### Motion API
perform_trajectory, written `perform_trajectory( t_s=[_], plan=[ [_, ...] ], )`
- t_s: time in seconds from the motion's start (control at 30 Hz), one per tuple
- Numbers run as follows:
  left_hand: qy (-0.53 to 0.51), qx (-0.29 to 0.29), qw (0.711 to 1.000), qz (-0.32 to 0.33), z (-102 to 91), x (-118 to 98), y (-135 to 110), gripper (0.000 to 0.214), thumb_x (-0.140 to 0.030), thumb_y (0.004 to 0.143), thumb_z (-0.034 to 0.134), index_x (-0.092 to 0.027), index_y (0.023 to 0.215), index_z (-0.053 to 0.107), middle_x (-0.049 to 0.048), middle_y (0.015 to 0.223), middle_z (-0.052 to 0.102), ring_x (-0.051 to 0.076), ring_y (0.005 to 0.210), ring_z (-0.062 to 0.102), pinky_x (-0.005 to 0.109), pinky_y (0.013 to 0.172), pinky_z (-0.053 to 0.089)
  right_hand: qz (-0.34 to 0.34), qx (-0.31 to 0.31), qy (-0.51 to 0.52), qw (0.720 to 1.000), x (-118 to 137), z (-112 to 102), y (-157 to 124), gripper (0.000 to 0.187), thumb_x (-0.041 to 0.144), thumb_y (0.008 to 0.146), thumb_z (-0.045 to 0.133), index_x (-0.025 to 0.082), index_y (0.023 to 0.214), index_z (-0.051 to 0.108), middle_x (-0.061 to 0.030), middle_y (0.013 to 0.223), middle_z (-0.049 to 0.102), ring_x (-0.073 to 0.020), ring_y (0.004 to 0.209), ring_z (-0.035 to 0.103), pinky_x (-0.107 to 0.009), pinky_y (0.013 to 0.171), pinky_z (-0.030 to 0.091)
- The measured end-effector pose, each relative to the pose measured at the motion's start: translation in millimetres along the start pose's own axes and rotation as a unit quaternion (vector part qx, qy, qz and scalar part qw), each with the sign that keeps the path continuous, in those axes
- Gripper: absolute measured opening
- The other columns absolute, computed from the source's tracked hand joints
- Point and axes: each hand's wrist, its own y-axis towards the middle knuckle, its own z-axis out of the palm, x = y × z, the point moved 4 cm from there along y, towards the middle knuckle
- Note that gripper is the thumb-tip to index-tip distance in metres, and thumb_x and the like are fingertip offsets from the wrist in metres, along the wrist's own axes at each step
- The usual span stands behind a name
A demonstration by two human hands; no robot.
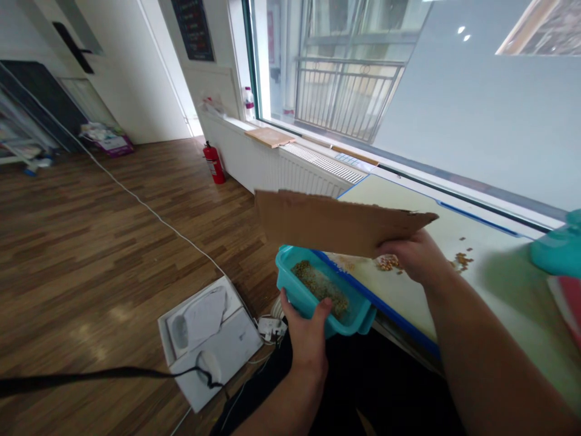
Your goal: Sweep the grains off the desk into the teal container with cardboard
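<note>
My left hand (305, 324) grips the near side of a turquoise plastic basket (293, 289), thumb over its rim. Small greenish-tan beans or grains (320, 284) lie inside it. The basket sits against the table's blue edge, just below the tabletop. In my right hand (415, 254) is a flat piece of brown cardboard (327, 221), pinched at its right end and raised above the basket and table edge. Beneath the cardboard, small piles of reddish-tan kernels (388, 262) and paler grains (345, 264) rest on the table, partly hidden. More brown pieces (462, 260) lie right of my right hand.
The pale table (494, 303) stands under the window, with a turquoise container (560, 245) at its right. On the floor are an open white box (213, 339), a power adapter (271, 329), a long white cable (157, 213) and a red fire extinguisher (213, 163). A black strap (100, 376) crosses the lower left.
</note>
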Motion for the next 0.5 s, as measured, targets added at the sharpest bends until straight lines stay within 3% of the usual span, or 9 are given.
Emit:
perform_trajectory(
  t_s=[0.17, 0.27, 0.37, 0.5],
  plan=[
    [-0.006, -0.013, 1.000, 0.021, 0.9, 3.7, 2.7, 0.103, -0.027, 0.068, 0.081, -0.026, 0.152, 0.022, 0.0122, 0.144, 0.049, 0.025, 0.122, 0.057, 0.040, 0.103, 0.047, 0.005, -0.046, 0.072, 0.996, 3.6, -9.1, -6.2, 0.022, 0.025, 0.047, 0.072, 0.021, 0.069, 0.070, 0.0014, 0.067, 0.070, -0.0180, 0.063, 0.062, -0.029, 0.058, 0.053],
    [-0.017, -0.013, 1.000, 0.020, 1.3, 4.3, 4.6, 0.103, -0.026, 0.069, 0.081, -0.026, 0.153, 0.021, 0.0127, 0.143, 0.050, 0.025, 0.121, 0.057, 0.040, 0.101, 0.048, 0.009, -0.087, 0.055, 0.995, 8.2, -14.8, -22.6, 0.023, 0.025, 0.049, 0.074, 0.021, 0.072, 0.072, -0.0002, 0.074, 0.073, -0.0201, 0.069, 0.065, -0.031, 0.064, 0.054],
    [-0.028, -0.019, 0.999, 0.023, 0.7, 3.2, 5.9, 0.102, -0.026, 0.070, 0.080, -0.026, 0.153, 0.021, 0.0125, 0.145, 0.048, 0.025, 0.122, 0.056, 0.038, 0.101, 0.049, 0.033, -0.140, -0.089, 0.986, 9.9, -21.4, -51.9, 0.019, 0.033, 0.057, 0.072, 0.021, 0.072, 0.073, -0.0030, 0.073, 0.073, -0.0252, 0.073, 0.068, -0.034, 0.065, 0.053],
    [-0.042, -0.011, 0.998, 0.036, 1.4, 1.4, 6.7, 0.102, -0.026, 0.070, 0.081, -0.027, 0.153, 0.022, 0.0123, 0.144, 0.049, 0.025, 0.121, 0.057, 0.037, 0.099, 0.050, -0.008, -0.200, -0.312, 0.929, 15.3, -29.2, -84.5, 0.032, 0.050, 0.071, 0.061, 0.020, 0.062, 0.070, -0.0099, 0.061, 0.068, -0.0318, 0.071, 0.068, -0.038, 0.059, 0.049]
  ],
)
